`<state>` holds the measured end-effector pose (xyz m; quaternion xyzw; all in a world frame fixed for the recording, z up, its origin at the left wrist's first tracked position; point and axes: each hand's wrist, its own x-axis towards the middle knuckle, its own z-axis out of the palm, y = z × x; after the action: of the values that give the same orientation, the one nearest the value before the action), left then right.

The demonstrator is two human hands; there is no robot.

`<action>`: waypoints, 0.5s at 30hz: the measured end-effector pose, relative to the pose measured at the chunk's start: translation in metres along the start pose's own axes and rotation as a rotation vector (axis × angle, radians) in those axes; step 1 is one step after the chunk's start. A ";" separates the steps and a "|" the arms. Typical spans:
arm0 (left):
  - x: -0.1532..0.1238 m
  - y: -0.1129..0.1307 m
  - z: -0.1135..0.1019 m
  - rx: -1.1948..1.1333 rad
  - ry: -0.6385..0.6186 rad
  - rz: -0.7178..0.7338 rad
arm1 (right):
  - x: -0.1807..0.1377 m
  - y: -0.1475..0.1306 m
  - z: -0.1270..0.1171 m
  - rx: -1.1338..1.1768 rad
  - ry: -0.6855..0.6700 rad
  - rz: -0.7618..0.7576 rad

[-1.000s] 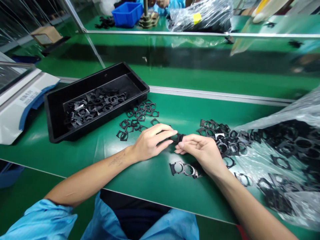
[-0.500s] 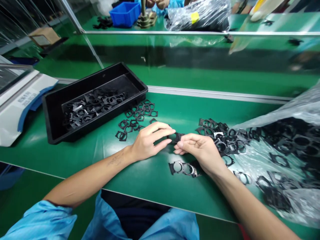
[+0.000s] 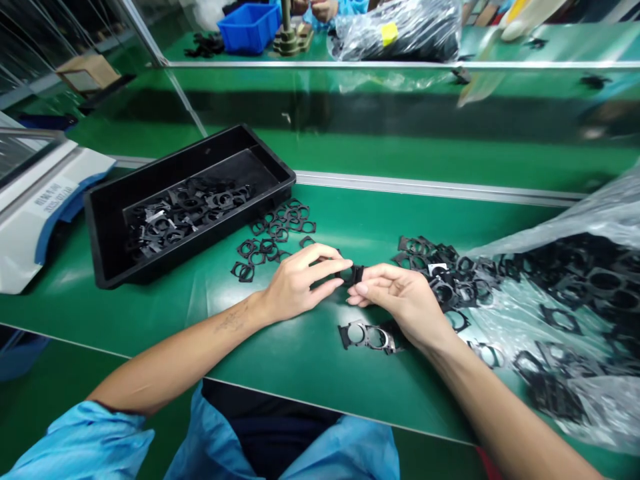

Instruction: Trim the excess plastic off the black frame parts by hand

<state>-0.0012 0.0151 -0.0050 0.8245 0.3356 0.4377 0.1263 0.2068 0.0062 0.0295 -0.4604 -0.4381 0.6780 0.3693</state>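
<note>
Both my hands meet over the green mat and pinch one small black plastic ring part (image 3: 351, 274) between their fingertips. My left hand (image 3: 300, 283) grips its left end, my right hand (image 3: 400, 297) its right end. Just below my right hand a double-ring black piece (image 3: 367, 335) lies flat on the mat. A heap of loose black ring parts (image 3: 440, 273) lies to the right of my right hand. Smaller single ring parts (image 3: 273, 237) are scattered beyond my left hand.
A black tray (image 3: 115, 200) with several ring parts stands at the left. A white and blue machine (image 3: 40, 200) is at the far left. A clear plastic bag (image 3: 590, 293) of black parts lies at the right. A blue bin (image 3: 247, 27) and another person's hands are across the benches.
My hands have stayed together on the small part, with only slight finger movement. The view has shifted a little.
</note>
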 end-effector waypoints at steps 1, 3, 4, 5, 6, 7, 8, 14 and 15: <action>0.000 0.000 0.000 -0.001 0.000 0.000 | 0.000 0.000 0.000 -0.002 -0.004 0.001; 0.000 -0.001 0.000 -0.003 0.006 0.008 | 0.000 0.001 0.000 -0.003 -0.007 0.001; 0.000 -0.002 0.000 -0.004 0.011 0.014 | 0.000 0.001 -0.001 -0.003 -0.006 0.002; 0.000 -0.002 0.000 -0.004 0.016 0.019 | 0.000 0.001 -0.001 -0.003 -0.005 0.001; 0.000 -0.002 0.000 -0.003 0.018 0.020 | 0.000 0.002 -0.001 -0.003 -0.001 0.000; 0.000 -0.001 0.000 -0.001 0.017 0.019 | 0.000 0.002 -0.001 -0.003 0.001 -0.003; 0.000 -0.001 0.000 -0.001 0.016 0.016 | 0.000 0.002 -0.001 -0.003 0.004 -0.005; 0.001 0.000 -0.001 -0.050 0.014 0.056 | 0.001 0.002 -0.001 0.004 -0.016 -0.016; 0.000 0.000 0.000 -0.054 0.018 0.063 | 0.001 0.002 -0.001 -0.004 -0.020 -0.021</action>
<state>-0.0015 0.0156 -0.0046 0.8269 0.2986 0.4579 0.1318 0.2071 0.0061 0.0270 -0.4496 -0.4481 0.6779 0.3708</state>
